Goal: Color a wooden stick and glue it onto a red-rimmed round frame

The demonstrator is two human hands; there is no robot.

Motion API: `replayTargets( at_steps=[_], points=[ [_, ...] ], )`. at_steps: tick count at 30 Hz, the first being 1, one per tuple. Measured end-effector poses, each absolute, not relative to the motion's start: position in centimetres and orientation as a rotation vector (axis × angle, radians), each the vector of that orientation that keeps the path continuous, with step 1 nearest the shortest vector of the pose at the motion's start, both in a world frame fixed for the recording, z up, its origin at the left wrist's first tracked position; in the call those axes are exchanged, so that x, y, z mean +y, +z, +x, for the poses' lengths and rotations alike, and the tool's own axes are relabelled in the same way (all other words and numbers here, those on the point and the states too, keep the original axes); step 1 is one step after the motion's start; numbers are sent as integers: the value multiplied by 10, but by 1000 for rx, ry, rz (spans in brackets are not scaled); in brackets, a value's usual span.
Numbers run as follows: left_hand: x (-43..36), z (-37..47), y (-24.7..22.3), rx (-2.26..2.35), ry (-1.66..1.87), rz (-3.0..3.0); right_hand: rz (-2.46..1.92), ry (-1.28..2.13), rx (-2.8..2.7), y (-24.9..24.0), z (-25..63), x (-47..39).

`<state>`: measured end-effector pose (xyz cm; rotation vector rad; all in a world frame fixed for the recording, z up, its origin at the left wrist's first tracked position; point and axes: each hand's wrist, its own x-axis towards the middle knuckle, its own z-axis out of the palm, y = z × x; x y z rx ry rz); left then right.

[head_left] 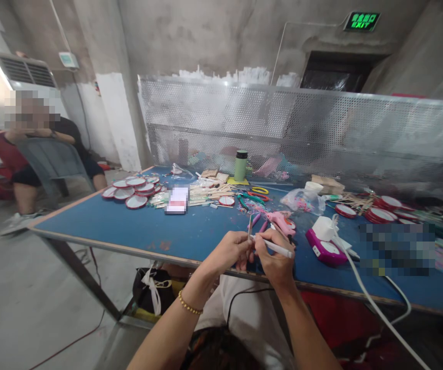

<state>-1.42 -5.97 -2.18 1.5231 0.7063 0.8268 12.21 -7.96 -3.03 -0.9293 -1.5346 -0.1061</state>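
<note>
Close to the table's near edge, my left hand (231, 249) pinches a thin upright stick (250, 226), pale and light in colour. Beside it, my right hand (277, 262) is closed round a white pen-like marker (282, 249). The marker's front end meets the fingers of my left hand; whether it touches the stick is hidden. Just beyond my hands lie a pink glue gun (282, 222) and a tool with purple handles (258, 222). A magenta power strip (325, 249) with a white plug (324, 227) sits to the right.
Round red-rimmed white discs (135, 202) are piled at the left of the blue table (117, 231), more (381, 215) at the right. Behind are wooden sticks (214, 194), a phone (177, 199), pliers (243, 202) and a green bottle (240, 167). A white cable (364, 288) hangs over the edge. A person (67, 133) sits left.
</note>
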Motion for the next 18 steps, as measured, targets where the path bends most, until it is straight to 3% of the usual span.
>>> replayTargets(
  at_steps=[18],
  points=[
    [-59, -15, -23, 705, 826, 1525, -944, -61, -1503, -31, 122, -80]
  ],
)
